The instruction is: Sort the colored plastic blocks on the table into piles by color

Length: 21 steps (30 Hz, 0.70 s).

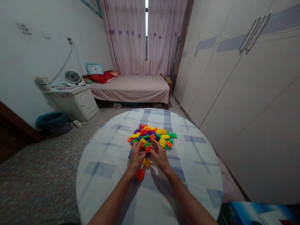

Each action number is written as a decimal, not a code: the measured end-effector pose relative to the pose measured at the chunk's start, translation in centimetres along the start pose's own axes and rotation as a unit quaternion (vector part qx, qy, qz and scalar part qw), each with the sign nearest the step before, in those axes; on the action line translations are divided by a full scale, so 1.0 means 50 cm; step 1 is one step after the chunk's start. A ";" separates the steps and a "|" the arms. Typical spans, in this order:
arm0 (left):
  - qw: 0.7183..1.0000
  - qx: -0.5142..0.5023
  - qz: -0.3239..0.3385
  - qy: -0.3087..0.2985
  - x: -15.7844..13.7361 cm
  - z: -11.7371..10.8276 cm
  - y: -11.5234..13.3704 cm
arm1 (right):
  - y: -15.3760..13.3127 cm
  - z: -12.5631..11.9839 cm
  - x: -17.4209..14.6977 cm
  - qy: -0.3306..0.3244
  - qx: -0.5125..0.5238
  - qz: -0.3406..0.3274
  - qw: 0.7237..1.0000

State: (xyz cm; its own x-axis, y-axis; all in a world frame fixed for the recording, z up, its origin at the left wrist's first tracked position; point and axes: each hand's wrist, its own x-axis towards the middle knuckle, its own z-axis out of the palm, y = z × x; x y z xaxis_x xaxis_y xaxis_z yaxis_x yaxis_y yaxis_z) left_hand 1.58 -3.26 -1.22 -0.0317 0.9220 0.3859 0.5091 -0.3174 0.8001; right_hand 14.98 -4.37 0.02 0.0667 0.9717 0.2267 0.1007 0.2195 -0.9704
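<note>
A heap of colourful plastic building pieces [145,136] in red, orange, yellow, green, blue and purple lies on the round table. At its near edge, my left hand [136,157] and my right hand [161,156] face each other, fingers curled and thumbs inward. Between their fingertips is an orange-red building piece [148,149], gripped from both sides. Just below the hands sits a yellow-orange piece [147,162]. Closer to me, beside my left wrist, rests a red piece [140,174]. My fingers partly hide the front of the heap.
A blue-and-white checked cloth covers the round table [105,187]. Beyond it stands a bed [136,87], with a white cabinet [82,101] and fan [73,77] to the left. A wardrobe [234,93] lines the right side. A blue box [243,212] is at the lower right.
</note>
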 end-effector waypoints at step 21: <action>0.947 0.234 -0.064 -0.209 -0.126 -0.081 0.016 | 0.045 -0.097 0.035 0.106 -0.332 0.041 0.936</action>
State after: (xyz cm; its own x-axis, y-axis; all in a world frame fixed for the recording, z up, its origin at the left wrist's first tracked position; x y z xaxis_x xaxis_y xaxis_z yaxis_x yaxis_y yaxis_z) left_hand -1.29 -10.23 -1.14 0.1750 0.9845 0.0049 0.8524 -0.1541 0.4997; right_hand 20.15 -2.61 -1.38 0.2893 0.9286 0.2325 0.6771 -0.0268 -0.7354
